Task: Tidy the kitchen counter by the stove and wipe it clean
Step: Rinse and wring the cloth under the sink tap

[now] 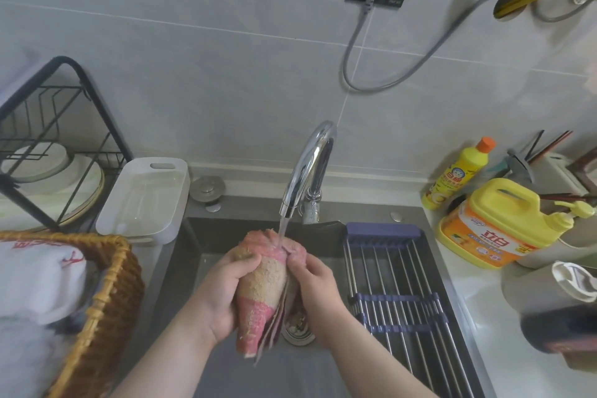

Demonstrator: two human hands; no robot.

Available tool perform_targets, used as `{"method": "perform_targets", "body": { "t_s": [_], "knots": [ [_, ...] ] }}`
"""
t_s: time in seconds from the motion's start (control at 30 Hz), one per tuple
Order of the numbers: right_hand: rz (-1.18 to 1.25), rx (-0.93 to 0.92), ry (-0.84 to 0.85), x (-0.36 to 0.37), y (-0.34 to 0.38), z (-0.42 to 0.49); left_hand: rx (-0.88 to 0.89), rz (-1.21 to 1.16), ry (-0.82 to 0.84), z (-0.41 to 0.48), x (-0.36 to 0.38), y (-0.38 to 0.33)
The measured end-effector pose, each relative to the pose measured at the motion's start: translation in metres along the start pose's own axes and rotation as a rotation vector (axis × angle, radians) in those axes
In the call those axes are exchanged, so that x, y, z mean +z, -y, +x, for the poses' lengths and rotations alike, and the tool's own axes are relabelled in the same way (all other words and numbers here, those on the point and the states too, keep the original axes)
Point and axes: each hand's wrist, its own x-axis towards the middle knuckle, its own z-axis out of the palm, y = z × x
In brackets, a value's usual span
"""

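Cloth bunched between both sets of fingers, under tap stream, over sink. Left hand curled tight round middle, right hand pinching far side. Reckon soaked, floppy, heavy-ish, bit slippery: best gripped mid-bunch, not dangling corners.

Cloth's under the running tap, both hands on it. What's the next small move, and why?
Probably wring the cloth over the sink: water from the faucet is running onto its top, and the left hand and right hand grip it on either side, so it looks wet enough for wiping.
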Motion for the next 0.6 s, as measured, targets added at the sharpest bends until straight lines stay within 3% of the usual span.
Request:
{"method": "perform_targets", "body": {
  "t_s": [0.13,0.2,0.33,0.47,0.6],
  "knots": [
    [0.189,0.110,-0.097,-0.004,0.003,0.002,0.102,0.195,-0.065,-0.001,-0.004,-0.003],
    [0.346,0.284,-0.120,-0.004,0.010,-0.001,0.123,0.228,-0.096,0.002,-0.009,-0.001],
    [0.544,0.488,-0.021,-0.008,0.018,-0.006,0.087,0.177,-0.108,0.007,-0.019,0.001],
    [0.461,0.340,0.059,-0.008,0.019,-0.007,0.070,0.210,-0.086,0.009,-0.020,-0.004],
    [-0.054,0.018,-0.023,-0.006,0.025,-0.008,0.123,0.279,-0.161,0.018,-0.017,-0.004]
  ]
}}
